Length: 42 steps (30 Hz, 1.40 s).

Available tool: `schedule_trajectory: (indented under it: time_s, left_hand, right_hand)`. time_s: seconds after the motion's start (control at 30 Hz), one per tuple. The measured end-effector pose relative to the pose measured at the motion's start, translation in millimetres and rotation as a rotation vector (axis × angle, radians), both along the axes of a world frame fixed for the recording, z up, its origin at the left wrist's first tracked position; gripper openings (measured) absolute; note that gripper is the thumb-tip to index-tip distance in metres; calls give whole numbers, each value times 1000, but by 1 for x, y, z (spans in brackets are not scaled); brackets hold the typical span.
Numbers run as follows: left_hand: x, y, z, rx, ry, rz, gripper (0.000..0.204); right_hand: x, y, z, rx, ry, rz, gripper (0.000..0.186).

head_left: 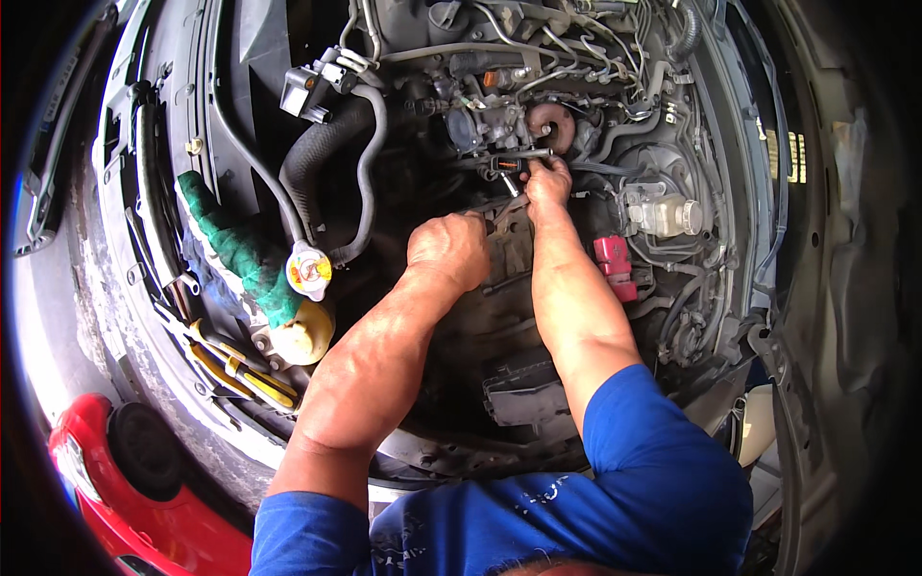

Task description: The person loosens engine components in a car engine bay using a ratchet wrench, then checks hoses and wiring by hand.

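Observation:
Both my arms reach into a car's engine bay. My left hand is closed like a fist low in the middle of the bay; whatever its fingers hold is hidden. Farther in and to the right, my right hand has its fingers curled in beside a metal bar. A small black part with orange marking lies just left of those fingertips. Below it shows a shiny metal socket-like piece. What the right fingers grip cannot be made out. A rusty curved pipe stands just beyond this hand.
At left are a radiator cap, a green cloth and yellow-handled pliers on the front edge. A thick black hose runs beyond them. Right of my right arm sit a red plastic cover and a fluid reservoir.

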<state>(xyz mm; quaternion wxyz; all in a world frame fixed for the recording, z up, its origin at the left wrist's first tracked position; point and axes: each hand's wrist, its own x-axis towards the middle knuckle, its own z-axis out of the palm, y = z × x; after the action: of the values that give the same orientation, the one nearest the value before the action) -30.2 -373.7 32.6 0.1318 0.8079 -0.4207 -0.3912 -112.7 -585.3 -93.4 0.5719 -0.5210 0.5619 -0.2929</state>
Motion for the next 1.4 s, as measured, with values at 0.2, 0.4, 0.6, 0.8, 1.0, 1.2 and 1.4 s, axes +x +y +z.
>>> schedule_trajectory:
  time_s: [0.2, 0.4, 0.6, 0.8, 1.0, 1.2, 1.4]
  left_hand:
    - [-1, -3, -3, -24, -29, -11, 23]
    - [-1, -6, -3, 6, -34, -18, 23]
    - [1, -6, -2, -22, 0, 2, 28]
    - [1, -4, -5, -18, 8, 13, 28]
    - [0, -6, -4, -22, 15, 5, 29]
    - [1, -5, 0, -6, 7, -22, 30]
    - [-1, -7, 0, 21, -54, -46, 24]
  right_hand:
    - [1, -6, -6, -67, 75, -23, 15]
    - [4, -10, -4, -125, 70, 64, 6]
    - [3, -14, -9, -92, 139, 81, 7]
    - [7, -16, -9, -159, 96, 85, 9]
    - [-1, -19, -11, -124, 73, 126, 12]
    - [3, -13, -5, -85, 135, 123, 13]
    - [4, -18, -6, -32, 108, 97, 16]
